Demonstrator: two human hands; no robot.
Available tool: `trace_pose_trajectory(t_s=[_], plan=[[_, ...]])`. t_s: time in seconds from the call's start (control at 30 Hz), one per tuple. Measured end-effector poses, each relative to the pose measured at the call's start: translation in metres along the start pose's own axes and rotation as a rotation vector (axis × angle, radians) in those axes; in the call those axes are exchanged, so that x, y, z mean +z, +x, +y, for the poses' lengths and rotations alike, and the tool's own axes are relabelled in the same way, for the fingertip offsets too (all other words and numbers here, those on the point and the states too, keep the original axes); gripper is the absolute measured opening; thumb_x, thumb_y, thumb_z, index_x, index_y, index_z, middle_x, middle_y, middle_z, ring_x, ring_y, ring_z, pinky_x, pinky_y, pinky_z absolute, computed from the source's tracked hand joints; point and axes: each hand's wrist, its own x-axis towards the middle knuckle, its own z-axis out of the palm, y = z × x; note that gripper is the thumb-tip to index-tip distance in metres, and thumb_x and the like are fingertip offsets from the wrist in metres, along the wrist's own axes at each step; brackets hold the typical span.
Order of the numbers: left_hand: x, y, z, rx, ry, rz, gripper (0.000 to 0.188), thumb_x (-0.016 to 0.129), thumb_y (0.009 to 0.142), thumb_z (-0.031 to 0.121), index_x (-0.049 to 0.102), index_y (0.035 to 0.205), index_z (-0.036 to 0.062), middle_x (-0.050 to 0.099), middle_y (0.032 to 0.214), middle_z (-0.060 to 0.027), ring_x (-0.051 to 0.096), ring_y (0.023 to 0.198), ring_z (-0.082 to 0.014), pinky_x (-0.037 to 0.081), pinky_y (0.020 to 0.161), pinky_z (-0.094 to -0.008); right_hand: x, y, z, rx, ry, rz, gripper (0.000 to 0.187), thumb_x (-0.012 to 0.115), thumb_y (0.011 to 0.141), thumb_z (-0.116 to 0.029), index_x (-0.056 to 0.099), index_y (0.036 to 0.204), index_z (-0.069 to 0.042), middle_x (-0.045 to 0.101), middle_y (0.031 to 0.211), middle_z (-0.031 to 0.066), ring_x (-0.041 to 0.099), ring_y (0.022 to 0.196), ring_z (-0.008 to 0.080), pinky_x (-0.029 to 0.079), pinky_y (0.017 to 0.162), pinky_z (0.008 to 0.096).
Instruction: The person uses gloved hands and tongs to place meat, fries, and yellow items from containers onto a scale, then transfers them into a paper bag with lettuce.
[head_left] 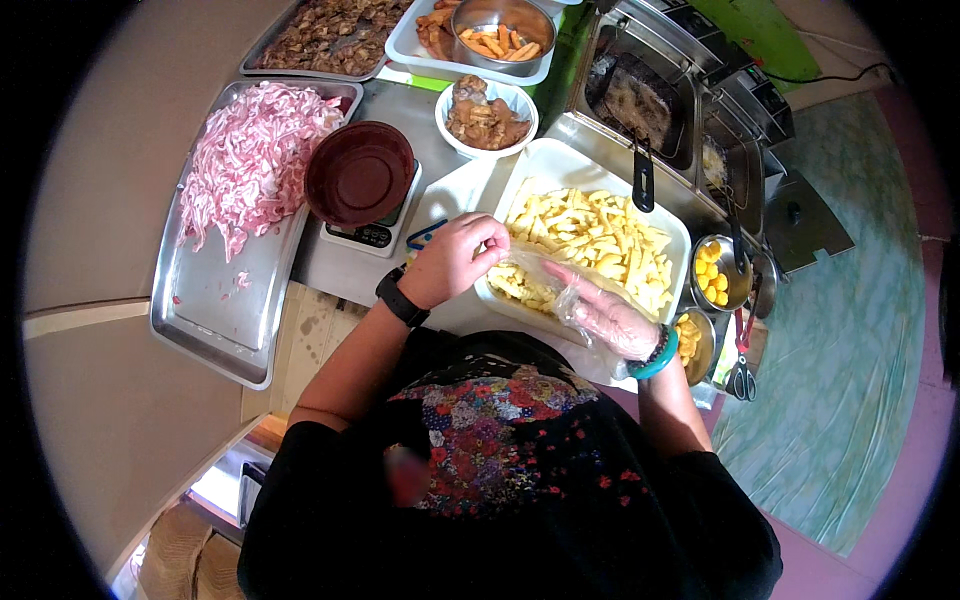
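My left hand is closed, pinching the end of a thin clear plastic film, which looks like a disposable glove. The film stretches across to my right hand and wraps it down to the wrist. Inside it, my right fingers are stretched out, pointing toward my left hand, and grip nothing. Both hands are above the near side of a white rectangular tub of pale yellow potato strips. Part of the strips is hidden behind the plastic and my right hand.
To the left, a brown bowl sits on a white scale, beside a metal tray of pink-white shreds. Ahead are a bowl of brown meat and a fryer. At right lie metal bowls and scissors.
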Motion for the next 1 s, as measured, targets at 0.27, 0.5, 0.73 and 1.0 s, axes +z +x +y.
trace_pose_trajectory(t_s=[0.27,0.5,0.73,1.0], plan=[[0.005,0.000,-0.006,0.007,0.092,-0.021,0.009,0.056,0.071,0.003,0.049,0.075,0.0022,0.052,0.072,-0.0105,0.052,0.069,-0.0261,0.042,0.062,-0.0318,0.041,-0.034,0.068,0.080,0.305,0.023,0.061,0.033,0.089,-0.041,0.021,0.132,0.001,0.021,0.138,0.0122,0.020,0.127,0.0218,0.015,0.103,0.0327],[-0.008,0.001,-0.019,-0.136,0.086,0.123,0.008,0.056,0.071,0.003,0.050,0.076,0.0014,0.053,0.074,-0.0102,0.052,0.072,-0.0267,0.041,0.064,-0.0328,0.033,-0.053,0.027,-0.123,-0.139,0.185,0.055,0.036,0.088,-0.039,0.028,0.131,-0.005,0.020,0.138,0.0170,0.017,0.129,0.0283,0.015,0.103,0.0385],[0.000,0.007,-0.039,-0.094,0.107,0.225,0.011,0.059,0.071,0.004,0.054,0.081,0.0027,0.053,0.080,-0.0095,0.053,0.076,-0.0234,0.043,0.067,-0.0315,0.040,-0.031,0.033,-0.156,-0.907,0.409,0.049,0.054,0.078,-0.027,0.042,0.125,-0.017,0.024,0.134,0.0208,0.026,0.124,0.0332,0.021,0.100,0.0467],[0.015,-0.007,-0.066,-0.193,0.253,0.159,0.020,0.057,0.075,0.006,0.055,0.094,0.0014,0.053,0.086,-0.0087,0.053,0.075,-0.0191,0.045,0.065,-0.0295,0.055,-0.016,0.060,-0.074,-0.957,0.398,0.060,0.061,0.069,-0.011,0.041,0.125,-0.017,0.032,0.130,0.0171,0.028,0.123,0.0345,0.021,0.100,0.0477]])
